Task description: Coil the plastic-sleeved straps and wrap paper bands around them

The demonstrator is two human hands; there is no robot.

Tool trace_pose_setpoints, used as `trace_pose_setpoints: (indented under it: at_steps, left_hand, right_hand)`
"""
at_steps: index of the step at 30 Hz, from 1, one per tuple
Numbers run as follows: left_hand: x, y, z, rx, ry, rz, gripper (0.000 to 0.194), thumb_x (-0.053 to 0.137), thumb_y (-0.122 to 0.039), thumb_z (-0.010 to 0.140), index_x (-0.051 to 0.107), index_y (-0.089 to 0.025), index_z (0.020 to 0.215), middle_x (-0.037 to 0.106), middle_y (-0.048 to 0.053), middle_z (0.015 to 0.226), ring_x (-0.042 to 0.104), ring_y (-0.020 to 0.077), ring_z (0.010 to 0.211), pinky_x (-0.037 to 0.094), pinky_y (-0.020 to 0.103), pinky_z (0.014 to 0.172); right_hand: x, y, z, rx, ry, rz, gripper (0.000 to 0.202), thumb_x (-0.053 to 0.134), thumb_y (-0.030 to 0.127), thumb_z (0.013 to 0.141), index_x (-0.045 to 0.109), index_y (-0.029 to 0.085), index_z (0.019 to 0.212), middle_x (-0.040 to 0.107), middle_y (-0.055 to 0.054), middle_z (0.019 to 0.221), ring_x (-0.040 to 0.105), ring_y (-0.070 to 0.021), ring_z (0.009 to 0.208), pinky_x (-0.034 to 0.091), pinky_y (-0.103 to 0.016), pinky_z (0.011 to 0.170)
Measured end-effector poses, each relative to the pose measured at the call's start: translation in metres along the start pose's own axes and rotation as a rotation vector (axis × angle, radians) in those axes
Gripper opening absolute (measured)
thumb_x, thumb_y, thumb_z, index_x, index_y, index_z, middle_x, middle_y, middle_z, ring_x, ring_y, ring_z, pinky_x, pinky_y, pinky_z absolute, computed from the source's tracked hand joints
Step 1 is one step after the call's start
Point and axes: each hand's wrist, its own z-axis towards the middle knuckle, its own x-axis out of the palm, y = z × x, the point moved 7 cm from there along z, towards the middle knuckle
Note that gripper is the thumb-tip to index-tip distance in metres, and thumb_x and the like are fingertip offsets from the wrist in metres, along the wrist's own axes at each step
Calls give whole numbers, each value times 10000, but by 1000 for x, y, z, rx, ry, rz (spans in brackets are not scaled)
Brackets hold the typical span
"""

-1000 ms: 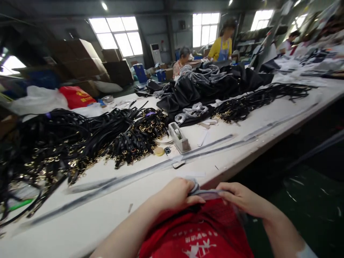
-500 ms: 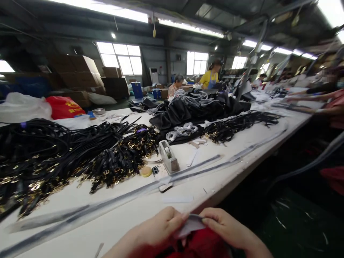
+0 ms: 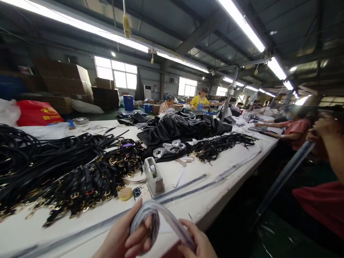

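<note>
Near the front of the table, my left hand (image 3: 126,233) is wrapped round a coil of greyish strap (image 3: 145,211) that looks covered in clear film, its fingers inside the loop. From the top of the coil the strap arches across to my right hand (image 3: 197,240), which grips it between thumb and fingers. Just beyond the coil lie a phone (image 3: 139,191), a round yellow disc (image 3: 125,194) and a tape dispenser (image 3: 153,177). Long film-wrapped straps (image 3: 185,195) stretch along the white table (image 3: 199,211) behind my hands.
Black straps with gold buckles (image 3: 80,186) are heaped at the left. Black bags (image 3: 177,127) with coiled grey straps (image 3: 172,147) pile up mid-table. A co-worker's hands (image 3: 325,129) hold a long wrapped strip (image 3: 287,172) at the right. Other people sit farther back.
My hands have come up from the lap, and a strap coil now shows around my left fingers. The view has swung right and tilted up. A co-worker's raised hands have appeared at the right.
</note>
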Motion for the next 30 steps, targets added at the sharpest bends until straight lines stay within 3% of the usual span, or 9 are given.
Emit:
trace_pose_setpoints:
  at_steps: [2,4,7,11,15,18,21,25,30]
  left_hand:
    - [-2,-12,1,55,16,-68,533,486,-565,905,665,-106,700,142,-113,343,205,47,306,427,202,527]
    - [-1,-18,0,72,44,-113,530,416,-489,959,680,-77,754,175,-113,362,183,39,309,463,224,578]
    - [2,-21,1,122,38,-157,522,357,-435,983,681,-49,847,309,-78,421,288,53,358,483,249,642]
    - [-2,-22,9,333,-76,-98,429,433,-432,951,639,-60,1004,489,-13,617,501,104,576,471,340,902]
    - [-3,-17,10,620,-227,489,497,364,-538,948,542,-117,1143,571,44,787,560,179,788,430,426,966]
    - [9,4,11,669,-202,1289,427,341,-462,947,555,-110,1058,599,139,935,549,248,927,442,449,914]
    - [11,22,10,632,-78,1825,323,381,-372,892,559,-108,946,591,148,867,550,260,840,463,430,814]
    - [8,24,4,657,57,2060,315,455,-399,829,550,-111,916,593,122,798,554,243,752,462,384,743]
    - [15,37,0,693,241,2124,287,527,-403,821,572,-128,889,636,106,789,584,218,693,457,347,678]
  right_hand:
    - [-12,-1,1,-48,-127,-42,526,696,448,756,621,233,1230,670,-23,790,628,-217,733,507,-293,707]
    - [-18,8,0,-90,-117,-44,391,616,446,834,654,210,1143,655,-23,783,612,-199,722,498,-283,711]
    - [-11,21,-1,-84,33,-81,343,483,478,926,689,205,894,677,-41,846,611,-203,802,481,-285,757]
    - [31,23,-9,74,299,-60,532,378,590,940,671,180,770,648,-24,671,573,-159,578,448,-269,591]
    - [79,42,-30,261,645,494,472,585,617,832,641,150,793,648,-17,608,499,-81,416,365,-197,447]
    - [71,67,-29,268,651,826,408,811,441,689,617,152,902,654,3,627,473,-47,399,389,-174,449]
    - [55,77,-25,239,691,838,465,830,362,695,591,153,1034,661,9,639,449,-37,372,388,-174,425]
    - [44,65,-32,285,735,745,450,719,364,827,531,170,1187,699,-23,719,466,-37,377,432,-191,469]
    - [36,46,-42,364,811,587,327,606,393,906,543,177,1142,702,-34,773,463,-35,395,393,-171,453]
